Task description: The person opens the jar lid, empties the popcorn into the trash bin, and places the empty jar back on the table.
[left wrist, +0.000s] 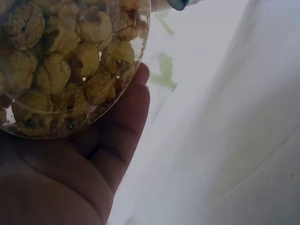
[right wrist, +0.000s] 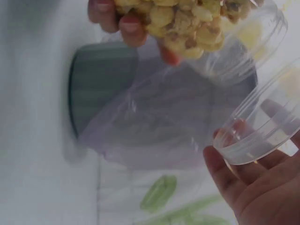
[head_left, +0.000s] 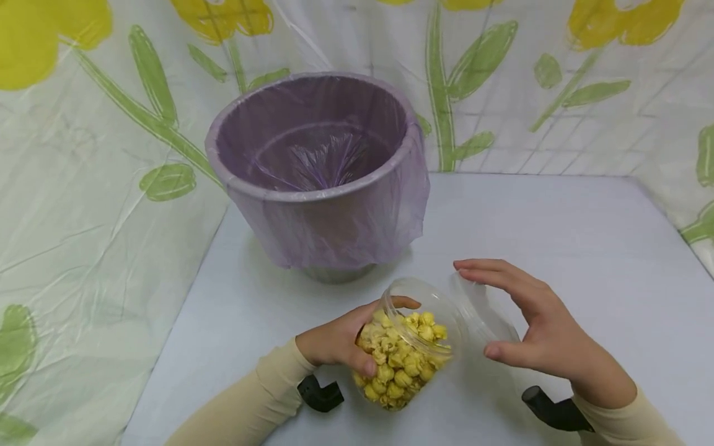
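My left hand (head_left: 343, 341) grips a clear plastic jar (head_left: 390, 365) of yellow popcorn, tilted with its open mouth toward the upper right. In the left wrist view, the palm and fingers (left wrist: 126, 122) lie round the jar's base. On the right, my right hand (head_left: 549, 328) holds a clear round lid (head_left: 484, 310) by its rim between thumb and fingers. The lid is off the jar, a small gap from its mouth. The right wrist view shows the lid (right wrist: 255, 136) in front of the right fingers (right wrist: 222, 176) and the popcorn jar (right wrist: 187, 26) above it.
A bin (head_left: 312, 195) lined with a thin purple bag stands behind the jar on the white table (head_left: 535, 229). Its liner hangs over the rim. Flower-printed plastic sheeting (head_left: 357, 37) surrounds the table at the back and sides.
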`<state>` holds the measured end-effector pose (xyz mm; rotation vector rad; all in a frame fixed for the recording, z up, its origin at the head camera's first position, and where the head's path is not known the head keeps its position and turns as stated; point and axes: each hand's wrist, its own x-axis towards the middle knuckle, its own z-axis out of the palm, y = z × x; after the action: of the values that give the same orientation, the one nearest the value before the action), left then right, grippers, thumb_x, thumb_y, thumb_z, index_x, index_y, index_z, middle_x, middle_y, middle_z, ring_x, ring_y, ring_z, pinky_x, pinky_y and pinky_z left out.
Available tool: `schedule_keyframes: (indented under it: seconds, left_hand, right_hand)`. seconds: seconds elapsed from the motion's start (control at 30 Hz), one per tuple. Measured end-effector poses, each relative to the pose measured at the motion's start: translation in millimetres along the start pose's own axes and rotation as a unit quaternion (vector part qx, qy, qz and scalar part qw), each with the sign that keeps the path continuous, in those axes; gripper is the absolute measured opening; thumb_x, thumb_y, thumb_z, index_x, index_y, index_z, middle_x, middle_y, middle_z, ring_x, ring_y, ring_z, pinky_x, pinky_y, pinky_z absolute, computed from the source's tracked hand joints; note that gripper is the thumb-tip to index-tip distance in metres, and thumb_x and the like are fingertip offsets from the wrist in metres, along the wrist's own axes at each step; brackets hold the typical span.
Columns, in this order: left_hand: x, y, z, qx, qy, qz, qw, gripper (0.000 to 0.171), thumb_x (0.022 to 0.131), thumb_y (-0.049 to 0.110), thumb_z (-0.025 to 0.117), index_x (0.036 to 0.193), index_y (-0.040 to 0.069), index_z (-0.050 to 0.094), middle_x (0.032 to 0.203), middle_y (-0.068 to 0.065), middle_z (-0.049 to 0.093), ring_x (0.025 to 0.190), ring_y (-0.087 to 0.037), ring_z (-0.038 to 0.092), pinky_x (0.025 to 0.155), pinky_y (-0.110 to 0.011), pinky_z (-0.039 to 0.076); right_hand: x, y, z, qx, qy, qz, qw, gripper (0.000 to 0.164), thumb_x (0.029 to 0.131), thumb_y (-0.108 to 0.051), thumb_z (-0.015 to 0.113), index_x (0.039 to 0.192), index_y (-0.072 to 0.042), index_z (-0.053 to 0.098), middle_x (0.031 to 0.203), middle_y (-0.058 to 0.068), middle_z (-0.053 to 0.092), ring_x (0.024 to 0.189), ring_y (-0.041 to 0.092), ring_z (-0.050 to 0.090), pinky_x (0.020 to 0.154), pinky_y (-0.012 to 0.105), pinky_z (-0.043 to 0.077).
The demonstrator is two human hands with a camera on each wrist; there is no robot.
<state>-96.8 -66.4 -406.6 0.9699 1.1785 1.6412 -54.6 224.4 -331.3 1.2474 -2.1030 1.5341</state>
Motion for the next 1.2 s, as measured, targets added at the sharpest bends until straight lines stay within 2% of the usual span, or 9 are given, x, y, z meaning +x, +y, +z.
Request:
schedule_keyframes:
  seconds: [0.13, 0.23, 0.33, 0.5, 0.77, 1.0, 1.1, 1.2]
  left_hand:
    - [-0.9, 3.3, -0.3, 0.003, 0.007, 0.007, 0.9999, 0.109, 0.073, 0.056, 0.081, 0.153, 0.014, 0.019, 0.139, -0.01, 0.051, 0.123, -0.027, 0.054, 0.102, -0.045, 0.046]
    - [-0.3, 4.3, 0.1, 0.006, 0.01, 0.012, 0.9999, 0.108, 0.073, 0.056, 0.081, 0.153, 0.016, 0.02, 0.139, -0.01, 0.05, 0.124, -0.027, 0.054, 0.102, -0.045, 0.045]
    - [-0.2, 4.2, 0.2, 0.004, 0.012, 0.013, 0.9998, 0.108, 0.073, 0.055, 0.081, 0.153, 0.016, 0.019, 0.139, -0.01, 0.05, 0.123, -0.027, 0.054, 0.102, -0.045, 0.046]
    - [-1.8, 3.5, -0.2, -0.003, 0.016, 0.011, 0.9998, 0.109, 0.073, 0.055, 0.081, 0.153, 0.017, 0.019, 0.14, -0.011, 0.05, 0.123, -0.026, 0.054, 0.101, -0.045, 0.046]
    - [-3.4, 4.0, 0.2, -0.011, 0.014, 0.014, 0.9997, 0.112, 0.072, 0.057, 0.081, 0.154, 0.017, 0.017, 0.141, -0.013, 0.047, 0.126, -0.027, 0.052, 0.103, -0.045, 0.045]
    - [-4.8, 4.9, 0.3, -0.01, 0.019, 0.012, 0.9997, 0.113, 0.071, 0.057, 0.082, 0.155, 0.018, 0.017, 0.144, -0.012, 0.045, 0.129, -0.028, 0.05, 0.104, -0.045, 0.044]
    - [-5.7, 5.1, 0.3, -0.008, 0.022, 0.012, 0.9997, 0.115, 0.069, 0.058, 0.082, 0.155, 0.018, 0.016, 0.145, -0.013, 0.044, 0.13, -0.028, 0.049, 0.104, -0.044, 0.044]
    - [-5.8, 5.6, 0.6, -0.006, 0.023, 0.01, 0.9997, 0.115, 0.069, 0.058, 0.082, 0.155, 0.019, 0.017, 0.145, -0.011, 0.044, 0.131, -0.028, 0.048, 0.105, -0.043, 0.043]
  right_hand:
    - [-10.9, 5.1, -12.5, -0.067, 0.021, 0.051, 0.996, 0.074, 0.07, -0.012, 0.086, 0.131, 0.013, 0.052, 0.134, 0.024, 0.054, 0.129, 0.023, 0.048, 0.105, 0.024, 0.036]
    - [-19.5, 11.4, -21.1, -0.123, 0.03, 0.089, 0.988, 0.077, 0.064, -0.007, 0.088, 0.131, 0.008, 0.054, 0.134, 0.021, 0.056, 0.128, 0.019, 0.049, 0.099, 0.022, 0.038]
    - [-26.3, 19.3, -27.5, -0.157, 0.037, 0.11, 0.981, 0.081, 0.058, -0.002, 0.089, 0.132, 0.006, 0.056, 0.134, 0.019, 0.056, 0.126, 0.017, 0.049, 0.096, 0.021, 0.039]
    - [-35.3, 31.9, -37.6, -0.207, 0.047, 0.149, 0.966, 0.084, 0.055, 0.005, 0.089, 0.133, -0.001, 0.057, 0.135, 0.013, 0.056, 0.126, 0.011, 0.049, 0.095, 0.017, 0.038]
    - [-50.2, 53.4, -52.5, -0.241, 0.068, 0.229, 0.94, 0.077, 0.065, 0.004, 0.086, 0.136, -0.011, 0.058, 0.134, 0.006, 0.057, 0.124, 0.001, 0.046, 0.091, 0.011, 0.037]
    - [-62.8, 73.3, -61.2, -0.262, 0.07, 0.307, 0.912, 0.065, 0.076, -0.013, 0.085, 0.135, -0.016, 0.058, 0.133, 0.003, 0.055, 0.12, -0.011, 0.041, 0.088, 0.007, 0.032]
    - [-67.2, 80.4, -64.6, -0.276, 0.063, 0.345, 0.895, 0.062, 0.079, -0.023, 0.084, 0.135, -0.017, 0.057, 0.134, 0.004, 0.055, 0.119, -0.003, 0.042, 0.086, 0.012, 0.033]
    - [-71.4, 87.0, -68.5, -0.285, 0.049, 0.383, 0.878, 0.063, 0.081, -0.033, 0.081, 0.136, -0.016, 0.056, 0.136, 0.008, 0.053, 0.122, 0.015, 0.045, 0.09, 0.027, 0.036]
